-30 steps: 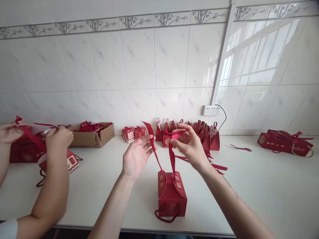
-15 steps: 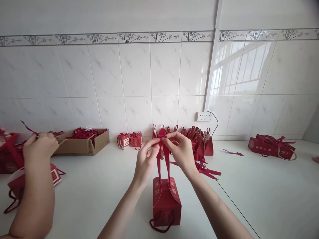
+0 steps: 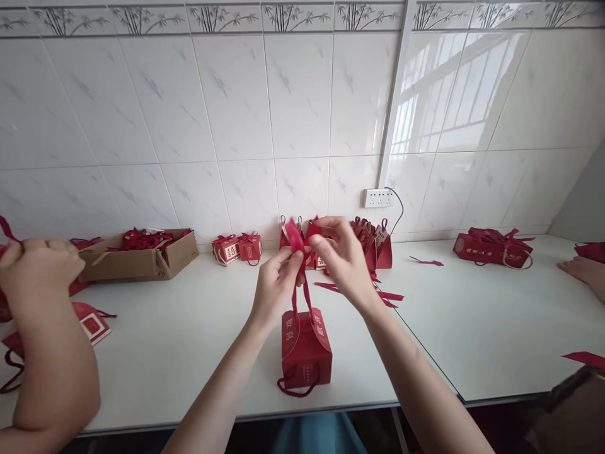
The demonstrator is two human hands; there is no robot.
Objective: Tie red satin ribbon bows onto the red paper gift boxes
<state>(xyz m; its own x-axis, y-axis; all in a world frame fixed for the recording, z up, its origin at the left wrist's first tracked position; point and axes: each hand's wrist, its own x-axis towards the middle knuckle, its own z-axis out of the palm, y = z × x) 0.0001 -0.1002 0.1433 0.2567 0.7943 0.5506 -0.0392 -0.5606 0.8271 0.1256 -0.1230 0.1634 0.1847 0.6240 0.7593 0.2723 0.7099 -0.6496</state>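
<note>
The left hand [image 3: 278,287] pinches the red ribbon [image 3: 295,237] above the red box [image 3: 306,366], which stands on the table [image 3: 208,353] just below; the right hand [image 3: 346,260] curls beside it — blur hides whether it grips. A slipping left pinch could loosen the ribbon; an uneven right pull could tip the box. Writing: 囍 on the small box [image 3: 225,251], gold 喜 on the red box's flaps — the long box's [image 3: 491,250] lettering is too small.

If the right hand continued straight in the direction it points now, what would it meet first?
Probably the red ribbon pinched in the left hand; depth is unclear, so the right hand may be touching it.
</note>
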